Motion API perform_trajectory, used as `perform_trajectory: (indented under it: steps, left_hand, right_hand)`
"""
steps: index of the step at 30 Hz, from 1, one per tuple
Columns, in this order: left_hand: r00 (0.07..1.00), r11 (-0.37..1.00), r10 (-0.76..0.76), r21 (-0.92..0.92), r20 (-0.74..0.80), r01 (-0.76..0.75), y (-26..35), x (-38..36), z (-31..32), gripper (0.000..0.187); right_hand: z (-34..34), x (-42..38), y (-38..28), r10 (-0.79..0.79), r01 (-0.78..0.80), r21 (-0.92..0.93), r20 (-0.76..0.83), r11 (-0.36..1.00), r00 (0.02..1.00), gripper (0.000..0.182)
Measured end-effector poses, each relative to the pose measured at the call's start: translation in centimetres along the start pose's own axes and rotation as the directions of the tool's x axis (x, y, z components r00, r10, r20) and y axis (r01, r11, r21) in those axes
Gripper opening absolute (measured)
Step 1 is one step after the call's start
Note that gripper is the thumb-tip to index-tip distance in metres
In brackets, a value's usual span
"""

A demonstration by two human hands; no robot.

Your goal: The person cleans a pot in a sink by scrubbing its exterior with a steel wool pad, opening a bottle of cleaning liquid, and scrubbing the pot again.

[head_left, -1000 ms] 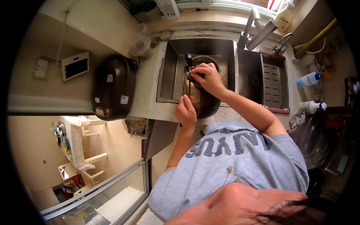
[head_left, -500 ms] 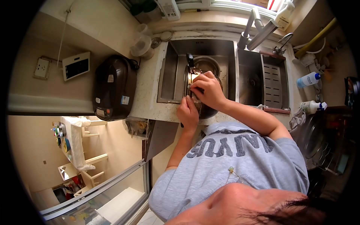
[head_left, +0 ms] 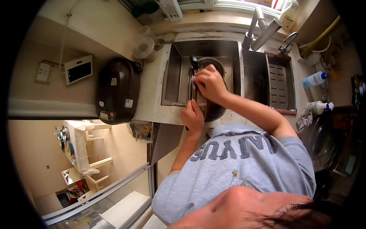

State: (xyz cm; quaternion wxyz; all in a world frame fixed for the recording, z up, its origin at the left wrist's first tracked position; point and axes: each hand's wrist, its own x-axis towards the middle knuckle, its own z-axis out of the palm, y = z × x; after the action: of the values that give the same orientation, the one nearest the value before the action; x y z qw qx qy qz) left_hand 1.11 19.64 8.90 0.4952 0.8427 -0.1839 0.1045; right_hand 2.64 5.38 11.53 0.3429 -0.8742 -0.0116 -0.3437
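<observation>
A dark metal pot (head_left: pixel 215 113) is tipped on its side at the front of the left sink basin, its rim facing left. One black handle (head_left: pixel 194 61) points to the far side of the basin. My left hand (head_left: pixel 193 116) is closed on the pot's near edge, by the other handle, which is mostly covered. Against the rim, my right hand (head_left: pixel 210 82) is curled with fingers pressed together; whatever they hold, if anything, is hidden. Behind the pot, a round metal piece (head_left: pixel 215 63) lies on the basin floor.
The steel sink (head_left: pixel 177 72) has a second basin with a slotted tray (head_left: pixel 278 86) to the right. A faucet (head_left: pixel 267 35) stands behind it. Left on the counter is a brown rice cooker (head_left: pixel 117 89); bottles, including a blue-capped one (head_left: pixel 315 79), stand right.
My right hand has shifted slightly upward and its fingers are more tightly curled over the rim. The left hand and the pot stay nearly in place.
</observation>
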Motion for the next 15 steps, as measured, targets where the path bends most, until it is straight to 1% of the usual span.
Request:
perform_trajectory:
  steps: [1, 2, 3, 5, 7, 9, 10, 11, 13, 14, 15]
  left_hand:
    - [1.000, 0.998, -0.018, 0.060, 0.013, 0.017, 0.2, -0.2, -0.1, 0.033]
    - [0.999, 0.992, -0.040, 0.119, 0.028, 0.036, 0.4, -0.4, -0.1, 0.032]
    - [0.999, 0.992, -0.045, 0.116, 0.028, 0.042, 0.3, -0.5, 0.1, 0.032]
    - [1.000, 0.998, 0.010, 0.068, 0.018, -0.011, 0.1, -0.9, 0.0, 0.032]
    - [1.000, 0.996, 0.010, 0.084, 0.028, -0.012, -0.2, -1.1, -0.3, 0.033]
    - [1.000, 0.997, 0.014, 0.080, 0.016, -0.015, -0.1, -0.4, 0.1, 0.033]
    - [1.000, 0.996, -0.016, 0.083, 0.018, 0.014, 0.2, -0.5, 0.0, 0.033]
    - [0.999, 0.995, -0.044, 0.085, 0.023, 0.042, 0.5, -0.5, -0.1, 0.033]
    - [0.998, 0.996, -0.055, 0.076, 0.038, 0.052, 0.5, -0.3, 0.0, 0.033]
    - [0.997, 0.996, -0.060, 0.072, 0.047, 0.056, 0.5, -0.3, -0.3, 0.033]
    - [0.997, 0.996, -0.054, 0.078, 0.046, 0.051, 0.3, -0.4, -0.5, 0.033]
  right_hand:
    - [-0.6, -1.0, -0.9, -0.053, 0.054, -0.017, 0.037, 0.998, 0.998, 0.005]
    - [-0.8, -1.5, -1.5, -0.045, 0.045, 0.043, 0.011, 0.998, 0.999, 0.004]
    - [-0.7, -1.1, -0.9, -0.044, 0.043, 0.041, 0.017, 0.998, 0.999, 0.004]
    - [-0.2, 0.1, 0.8, 0.041, -0.041, -0.008, -0.002, 0.999, 0.999, 0.005]
    - [0.0, 0.1, 0.3, 0.044, -0.043, 0.030, -0.041, 0.999, 0.998, 0.005]
    - [-0.8, -1.6, -1.2, -0.125, 0.125, -0.015, 0.023, 0.992, 0.992, 0.005]
    - [-1.2, -2.1, -2.2, -0.152, 0.153, -0.012, 0.045, 0.988, 0.987, 0.005]
    - [-1.2, -1.8, -1.8, -0.147, 0.148, -0.016, 0.049, 0.989, 0.988, 0.005]
    - [-1.0, -0.4, -0.3, -0.057, 0.055, 0.023, 0.056, 0.998, 0.997, 0.006]
    - [-0.1, 0.0, 0.3, -0.006, 0.007, 0.060, -0.013, 0.998, 1.000, 0.007]
    - [-0.2, -0.4, -0.1, -0.006, 0.008, 0.064, -0.019, 0.998, 1.000, 0.007]
